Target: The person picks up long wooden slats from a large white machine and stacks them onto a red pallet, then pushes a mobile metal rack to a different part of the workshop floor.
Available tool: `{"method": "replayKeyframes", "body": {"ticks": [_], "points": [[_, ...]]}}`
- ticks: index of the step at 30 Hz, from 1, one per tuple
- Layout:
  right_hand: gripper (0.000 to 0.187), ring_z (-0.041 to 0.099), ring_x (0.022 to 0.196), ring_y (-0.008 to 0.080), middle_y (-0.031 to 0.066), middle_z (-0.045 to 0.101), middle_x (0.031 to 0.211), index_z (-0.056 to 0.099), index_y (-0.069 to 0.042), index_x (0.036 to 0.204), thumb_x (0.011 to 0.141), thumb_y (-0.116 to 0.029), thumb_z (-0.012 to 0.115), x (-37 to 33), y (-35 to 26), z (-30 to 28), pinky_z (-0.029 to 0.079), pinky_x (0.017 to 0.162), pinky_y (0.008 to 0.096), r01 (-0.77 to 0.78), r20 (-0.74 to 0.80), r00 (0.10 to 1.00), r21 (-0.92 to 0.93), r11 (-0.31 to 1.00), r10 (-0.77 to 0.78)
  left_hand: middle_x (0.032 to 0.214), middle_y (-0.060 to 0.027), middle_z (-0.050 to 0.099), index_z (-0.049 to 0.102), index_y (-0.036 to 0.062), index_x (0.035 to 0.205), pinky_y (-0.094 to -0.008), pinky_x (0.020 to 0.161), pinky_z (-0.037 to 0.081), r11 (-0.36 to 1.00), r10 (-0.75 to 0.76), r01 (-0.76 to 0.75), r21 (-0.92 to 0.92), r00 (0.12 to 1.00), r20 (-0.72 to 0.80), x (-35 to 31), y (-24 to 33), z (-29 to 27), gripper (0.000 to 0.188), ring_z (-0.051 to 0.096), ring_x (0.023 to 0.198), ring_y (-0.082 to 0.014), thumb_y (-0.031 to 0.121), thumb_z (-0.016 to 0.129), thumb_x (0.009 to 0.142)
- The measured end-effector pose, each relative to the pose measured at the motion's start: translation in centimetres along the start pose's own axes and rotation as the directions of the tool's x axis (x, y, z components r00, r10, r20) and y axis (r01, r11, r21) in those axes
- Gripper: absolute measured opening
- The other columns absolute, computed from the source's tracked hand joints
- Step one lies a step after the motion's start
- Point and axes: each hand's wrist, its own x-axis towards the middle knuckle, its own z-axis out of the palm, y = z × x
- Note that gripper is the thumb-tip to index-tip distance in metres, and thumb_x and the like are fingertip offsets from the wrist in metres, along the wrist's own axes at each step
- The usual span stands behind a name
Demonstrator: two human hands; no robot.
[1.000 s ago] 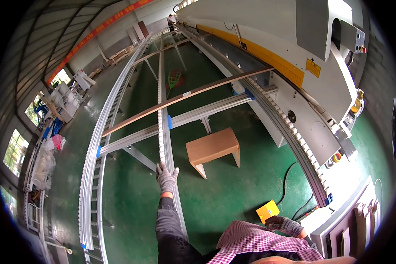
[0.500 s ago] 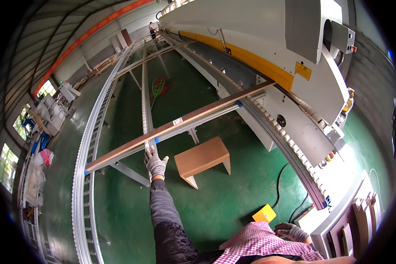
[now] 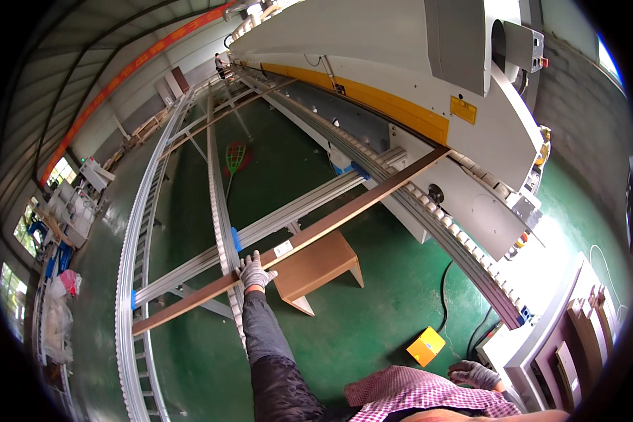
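Observation:
A long narrow brown board (image 3: 330, 224) with a white label lies slantwise across the rails of a roller conveyor. My left hand (image 3: 254, 273), in a grey-striped glove, is on the board beside the label, its fingers over the top and its thumb at the near edge. Beside that hand runs the conveyor's middle rail (image 3: 221, 211). My right hand (image 3: 473, 375), gloved too, hangs low by my checkered garment (image 3: 408, 394). Its fingers are loosely extended with nothing in them.
Right of the rails stands a long white and yellow machine (image 3: 373, 91). A brown stool-like bench (image 3: 316, 267) is under the board, and a yellow box (image 3: 426, 346) sits on the green floor. Several board pieces (image 3: 584, 330) stand at the right. Another person (image 3: 220, 65) is far off.
The board has come toward me along the rails, away from the metal crossbar it lay along. My left hand has moved from the near edge onto the board. My view has shifted slightly.

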Motion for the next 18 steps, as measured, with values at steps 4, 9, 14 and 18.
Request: {"method": "replayKeyframes", "body": {"ticks": [4,9,14,18], "points": [[0.044,0.064,0.105,0.0198,0.012,0.067,0.114,0.057,0.002,0.128,0.093,-0.022,0.068,3.3,-1.2,0.9,0.052,0.094,0.0335,0.131,0.108,0.988,-0.184,0.974,-0.113,0.122,-0.0159,0.059,0.056,0.0154,0.128,-0.0533,0.107,0.033,0.99,0.127,-0.135,-0.04,0.979,-0.159,-4.6,-0.4,1.6,0.081,0.053,0.119,-0.0359,0.053,0.084,0.062],[0.056,0.06,0.112,0.0268,0.0128,0.06,0.125,0.047,-0.004,0.137,0.093,-0.033,0.067,10.0,-6.7,7.6,0.047,0.099,0.0432,0.087,0.257,0.949,0.348,0.933,-0.185,0.141,-0.0179,0.047,0.039,0.0152,0.146,-0.0524,0.116,0.017,0.919,0.351,-0.368,-0.141,0.927,-0.128,-16.1,-6.5,3.0,0.106,0.035,0.135,-0.0384,0.065,0.079,0.061],[0.088,0.03,0.141,0.0354,0.0165,0.025,0.157,0.024,-0.018,0.151,0.084,-0.051,0.072,17.3,-7.3,13.1,0.029,0.113,0.0548,-0.1,0.422,0.849,0.719,0.688,-0.318,0.153,-0.0183,0.032,0.023,0.0134,0.153,-0.0537,0.117,0.013,0.983,0.181,-0.179,-0.04,0.982,0.051,-31.0,-18.0,2.1,0.128,0.024,0.142,-0.0401,0.064,0.084,0.052],[0.086,0.028,0.142,0.0338,0.0115,0.025,0.158,0.029,-0.017,0.149,0.083,-0.05,0.073,16.9,-8.1,15.9,0.027,0.115,0.0539,-0.122,0.438,0.793,0.794,0.595,-0.422,0.143,-0.0202,0.046,0.038,0.01,0.145,-0.0498,0.114,0.025,0.983,0.058,-0.07,0.169,0.996,0.074,-39.1,-26.9,1.6,0.115,0.039,0.135,-0.0369,0.049,0.09,0.049]]}}
